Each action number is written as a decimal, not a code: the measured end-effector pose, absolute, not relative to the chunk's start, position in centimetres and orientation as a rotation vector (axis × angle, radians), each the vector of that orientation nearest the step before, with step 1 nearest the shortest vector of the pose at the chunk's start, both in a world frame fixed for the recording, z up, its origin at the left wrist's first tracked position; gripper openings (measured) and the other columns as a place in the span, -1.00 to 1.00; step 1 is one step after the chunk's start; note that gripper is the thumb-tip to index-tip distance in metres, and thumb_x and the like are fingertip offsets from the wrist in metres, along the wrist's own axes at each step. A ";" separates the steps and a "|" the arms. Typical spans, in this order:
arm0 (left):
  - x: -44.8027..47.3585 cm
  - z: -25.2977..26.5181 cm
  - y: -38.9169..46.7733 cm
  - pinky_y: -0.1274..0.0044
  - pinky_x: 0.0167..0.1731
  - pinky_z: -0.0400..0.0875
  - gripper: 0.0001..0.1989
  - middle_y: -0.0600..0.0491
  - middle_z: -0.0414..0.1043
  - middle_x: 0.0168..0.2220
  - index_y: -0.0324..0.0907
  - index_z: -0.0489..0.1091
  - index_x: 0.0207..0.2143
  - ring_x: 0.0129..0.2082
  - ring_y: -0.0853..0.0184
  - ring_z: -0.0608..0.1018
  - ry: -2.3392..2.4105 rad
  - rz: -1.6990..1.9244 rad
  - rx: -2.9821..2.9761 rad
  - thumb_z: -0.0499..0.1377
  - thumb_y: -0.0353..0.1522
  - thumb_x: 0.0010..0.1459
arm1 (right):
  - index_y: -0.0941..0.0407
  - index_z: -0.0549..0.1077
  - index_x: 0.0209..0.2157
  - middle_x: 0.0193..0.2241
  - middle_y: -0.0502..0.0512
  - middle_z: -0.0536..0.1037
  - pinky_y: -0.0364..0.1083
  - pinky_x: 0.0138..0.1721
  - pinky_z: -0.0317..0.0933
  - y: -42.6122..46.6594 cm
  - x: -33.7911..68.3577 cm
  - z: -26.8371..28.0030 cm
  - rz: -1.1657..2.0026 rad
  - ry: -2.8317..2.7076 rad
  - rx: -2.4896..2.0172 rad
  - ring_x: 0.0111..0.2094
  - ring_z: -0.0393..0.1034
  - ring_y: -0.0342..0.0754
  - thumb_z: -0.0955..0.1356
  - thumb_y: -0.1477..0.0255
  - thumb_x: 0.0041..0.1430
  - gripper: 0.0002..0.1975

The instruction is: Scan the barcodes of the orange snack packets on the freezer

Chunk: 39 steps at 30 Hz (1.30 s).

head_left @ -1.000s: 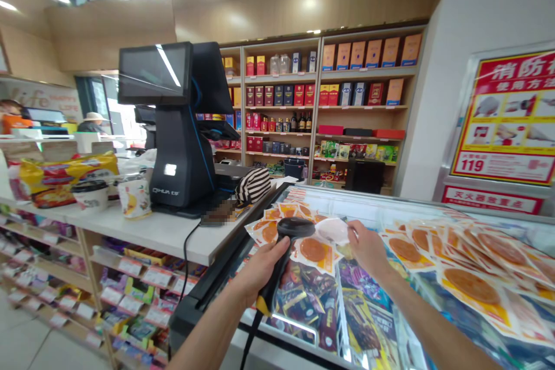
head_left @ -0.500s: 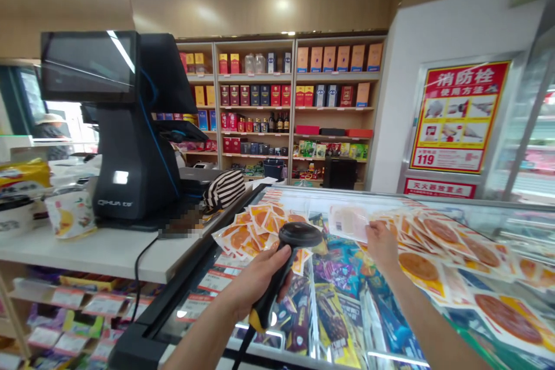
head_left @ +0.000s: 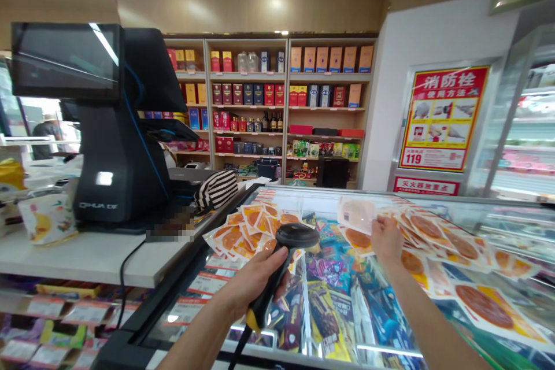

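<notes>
In my left hand is a black handheld barcode scanner with a yellow-ended grip, its head pointing away over the glass lid. My right hand pinches the edge of a flat, pale packet with its back turned toward me and a small barcode on it. Just below that packet lies another orange-and-white packet. A spread pile of such packets rests on the glass left of the scanner. More packets with a round brown slice pictured on them are strewn to the right.
Under the glass of the chest freezer are colourful wrapped items. On the left, a counter carries a till and a striped pouch. Shelves of boxes stand behind. A cable hangs off the counter.
The view has shifted slightly to the right. My right hand still holds the pale packet, which has tilted and moved a little; an orange-and-white packet beneath it now shows more.
</notes>
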<state>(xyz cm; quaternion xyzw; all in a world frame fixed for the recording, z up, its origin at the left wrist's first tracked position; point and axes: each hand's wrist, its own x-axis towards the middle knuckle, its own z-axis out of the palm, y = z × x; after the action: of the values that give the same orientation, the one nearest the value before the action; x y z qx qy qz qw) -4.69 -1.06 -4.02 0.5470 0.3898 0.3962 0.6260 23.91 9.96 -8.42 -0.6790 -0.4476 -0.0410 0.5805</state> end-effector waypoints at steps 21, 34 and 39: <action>-5.0 -4.0 -0.6 0.67 -0.69 0.12 -0.71 0.17 0.23 -0.64 -0.21 0.16 -0.49 -0.73 0.57 0.25 0.831 0.743 1.294 0.04 -0.15 -0.06 | 0.17 0.36 -0.38 -0.48 0.11 0.47 -0.11 -0.36 0.13 9.5 23.5 -7.1 -0.005 -1.320 -1.548 -0.40 0.31 -0.05 0.13 0.39 -0.10 -0.72; -5.7 -4.1 0.0 0.66 -0.71 0.10 -0.64 0.16 0.22 -0.64 -0.23 0.18 -0.52 -0.73 0.54 0.26 0.929 0.976 1.305 -0.01 -0.08 -0.06 | 0.13 0.36 -0.27 -0.49 0.10 0.48 -0.13 -0.42 0.09 8.0 23.7 -5.5 -0.563 -1.642 -1.737 -0.45 0.33 -0.07 0.10 0.45 0.04 -0.71; -6.6 -4.6 0.0 0.66 -0.72 0.10 -0.62 0.17 0.21 -0.69 -0.23 0.17 -0.55 -0.74 0.54 0.25 1.019 0.969 1.248 -0.03 -0.07 -0.06 | 0.08 0.33 -0.23 -0.34 0.10 0.46 -0.11 -0.31 0.13 6.2 22.3 -8.4 -0.553 -2.082 -1.575 -0.31 0.32 -0.07 0.16 0.56 -0.04 -0.69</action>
<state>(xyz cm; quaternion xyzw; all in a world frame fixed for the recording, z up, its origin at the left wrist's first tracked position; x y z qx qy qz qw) -6.62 -0.04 -4.62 0.5361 0.4376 0.4162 0.5897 22.32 6.23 -8.44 -0.5738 -0.7585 -0.2013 0.2343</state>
